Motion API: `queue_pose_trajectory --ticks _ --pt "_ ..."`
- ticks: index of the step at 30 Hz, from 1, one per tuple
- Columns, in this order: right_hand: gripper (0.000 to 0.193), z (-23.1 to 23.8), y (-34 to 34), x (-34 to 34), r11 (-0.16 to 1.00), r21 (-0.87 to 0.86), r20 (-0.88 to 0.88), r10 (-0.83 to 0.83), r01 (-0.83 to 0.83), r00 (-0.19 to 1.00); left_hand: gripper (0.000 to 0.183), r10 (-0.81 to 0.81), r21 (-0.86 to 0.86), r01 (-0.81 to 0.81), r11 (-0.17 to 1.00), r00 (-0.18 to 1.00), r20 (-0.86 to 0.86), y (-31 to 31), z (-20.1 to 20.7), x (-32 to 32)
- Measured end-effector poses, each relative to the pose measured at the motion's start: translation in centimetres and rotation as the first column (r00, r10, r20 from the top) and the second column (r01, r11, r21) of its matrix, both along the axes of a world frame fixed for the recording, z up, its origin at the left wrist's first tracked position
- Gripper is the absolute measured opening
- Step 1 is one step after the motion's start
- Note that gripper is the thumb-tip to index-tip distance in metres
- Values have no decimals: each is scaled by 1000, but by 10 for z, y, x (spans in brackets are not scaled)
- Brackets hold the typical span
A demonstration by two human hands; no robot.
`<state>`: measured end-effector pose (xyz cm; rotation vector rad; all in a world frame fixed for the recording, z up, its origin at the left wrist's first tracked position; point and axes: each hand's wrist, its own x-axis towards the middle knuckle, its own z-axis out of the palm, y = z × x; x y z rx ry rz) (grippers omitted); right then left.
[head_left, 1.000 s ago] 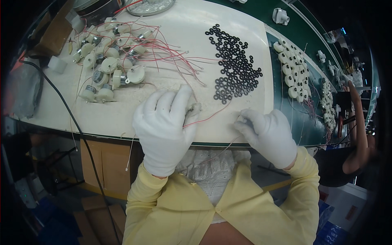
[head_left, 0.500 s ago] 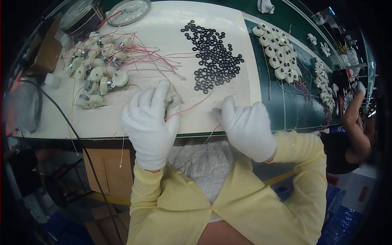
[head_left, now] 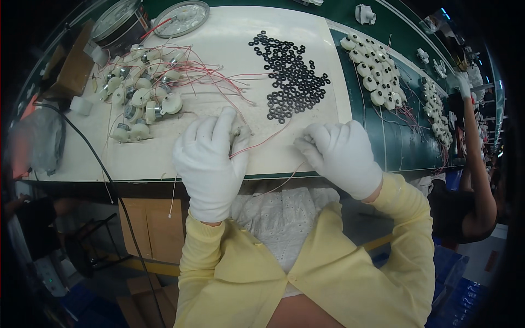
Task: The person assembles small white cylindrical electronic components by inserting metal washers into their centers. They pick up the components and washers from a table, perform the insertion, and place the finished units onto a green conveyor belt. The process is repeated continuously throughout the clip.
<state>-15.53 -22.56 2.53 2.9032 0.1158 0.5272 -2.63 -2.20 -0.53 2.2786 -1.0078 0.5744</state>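
A brown cardboard box (head_left: 75, 64) stands by the left edge of the white desk (head_left: 229, 33), a small white block (head_left: 81, 106) beside it. Toward the far left corner, a round dark tin (head_left: 121, 27) neighbours a shallow round grey dish (head_left: 186, 21). A thin black cable (head_left: 115, 188) crosses the near edge at left.

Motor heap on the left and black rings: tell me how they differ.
The motors are mostly off-white with silvery parts; the rings are black. Each motor is much larger than a ring. The motors trail thin wires, many of them red, while the rings are plain hoops. The motors lie heaped; the rings spread out lower. Both lie on the white tabletop.
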Motion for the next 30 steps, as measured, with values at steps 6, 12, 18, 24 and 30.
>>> queue_pose_trajectory --ticks 6,12,18,24,30 --pt "33 7 15 2 978 -204 -79 -54 36 995 47 -12 -9 12 1000 1000 22 2 -3 1" --pt "26 2 6 0 998 -61 -93 -32 26 995 46 -34 7 34 999 999 9 1 0 1" --pt "16 -2 -53 -11 857 421 -36 -313 299 949 48 -31 2 31 1000 999 34 -1 -2 1" --pt "18 15 -78 -30 832 392 -20 -419 393 908 44 -32 59 34 998 999 -29 -1 5 -2" --pt "36 43 -44 -13 820 477 -126 -293 317 948 43 -28 58 29 998 999 -19 -2 4 -1"
